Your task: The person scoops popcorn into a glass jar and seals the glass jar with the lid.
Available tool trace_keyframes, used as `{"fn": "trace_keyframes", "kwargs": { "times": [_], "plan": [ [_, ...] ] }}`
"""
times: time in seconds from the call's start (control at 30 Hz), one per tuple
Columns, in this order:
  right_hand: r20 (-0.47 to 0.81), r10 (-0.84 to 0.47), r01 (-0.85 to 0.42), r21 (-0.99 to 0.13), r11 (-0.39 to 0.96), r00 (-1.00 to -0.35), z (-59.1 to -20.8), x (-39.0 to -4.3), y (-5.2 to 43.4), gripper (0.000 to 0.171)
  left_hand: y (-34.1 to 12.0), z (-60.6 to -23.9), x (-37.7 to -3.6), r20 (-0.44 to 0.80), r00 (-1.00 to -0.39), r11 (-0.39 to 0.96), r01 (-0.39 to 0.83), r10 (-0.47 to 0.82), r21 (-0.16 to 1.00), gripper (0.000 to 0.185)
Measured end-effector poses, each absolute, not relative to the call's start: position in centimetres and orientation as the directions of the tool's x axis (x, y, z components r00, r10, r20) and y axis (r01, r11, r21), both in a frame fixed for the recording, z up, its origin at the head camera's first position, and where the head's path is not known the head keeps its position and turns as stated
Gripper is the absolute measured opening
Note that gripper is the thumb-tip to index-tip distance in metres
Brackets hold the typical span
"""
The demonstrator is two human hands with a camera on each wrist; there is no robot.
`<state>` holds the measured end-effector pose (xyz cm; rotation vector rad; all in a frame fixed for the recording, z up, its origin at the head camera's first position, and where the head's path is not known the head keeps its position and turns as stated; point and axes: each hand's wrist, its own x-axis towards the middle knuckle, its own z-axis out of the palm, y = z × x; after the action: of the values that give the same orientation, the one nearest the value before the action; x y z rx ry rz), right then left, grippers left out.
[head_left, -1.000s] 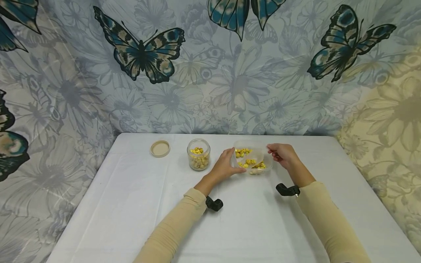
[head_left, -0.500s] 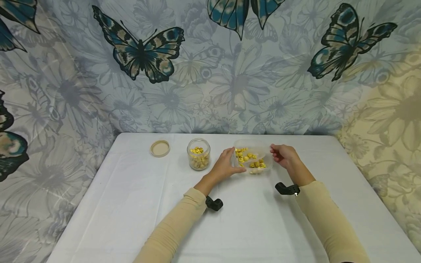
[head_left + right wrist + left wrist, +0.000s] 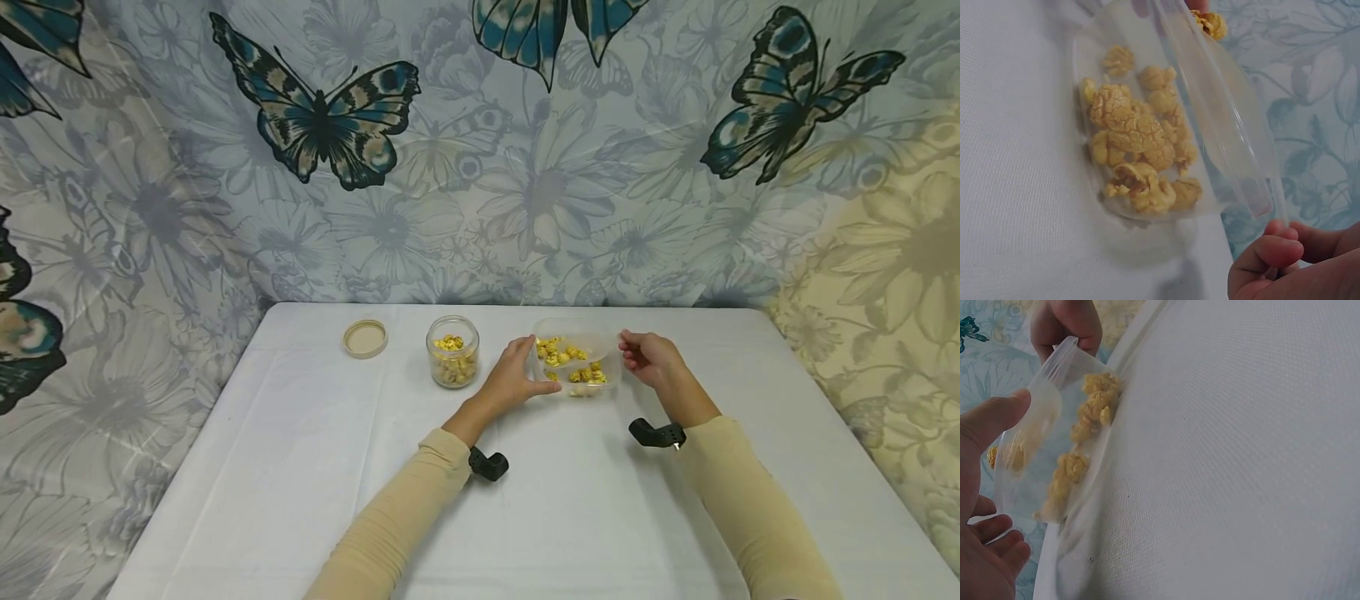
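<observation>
A clear plastic tub stands on the table with yellow popcorn in it. My left hand holds the tub's left end between thumb and fingers. At the opposite end my right hand pinches a thin translucent plastic strip beside the rim. A pale, curved translucent piece rises above the rim; whether it joins the strip I cannot tell. Popcorn shows beyond the rim near the left fingers. More popcorn is visible through the tub's wall in the left wrist view.
Left of the tub stands an uncovered glass jar, partly filled with popcorn. A round beige lid lies farther left. White cloth covers the table. A butterfly-patterned fabric hangs behind the table's far edge.
My right hand has shifted slightly right, from over the tub to beside its rim. Popcorn in the tub has shifted, gathering more toward the back left. The left hand looks unmoved.
</observation>
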<state>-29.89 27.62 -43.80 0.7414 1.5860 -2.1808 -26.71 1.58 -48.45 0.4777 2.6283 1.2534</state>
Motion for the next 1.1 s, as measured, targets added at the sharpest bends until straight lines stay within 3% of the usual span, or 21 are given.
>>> {"fn": "trace_keyframes", "kwargs": {
  "times": [1.1],
  "plan": [
    [-0.538,0.026,0.482,-0.776,-0.407,-0.843,-43.38,-28.98,27.96,0.034,1.46,-48.41,-26.75,-0.019,-0.932,0.594,0.215,0.363,0.775,0.098]
  ]
}}
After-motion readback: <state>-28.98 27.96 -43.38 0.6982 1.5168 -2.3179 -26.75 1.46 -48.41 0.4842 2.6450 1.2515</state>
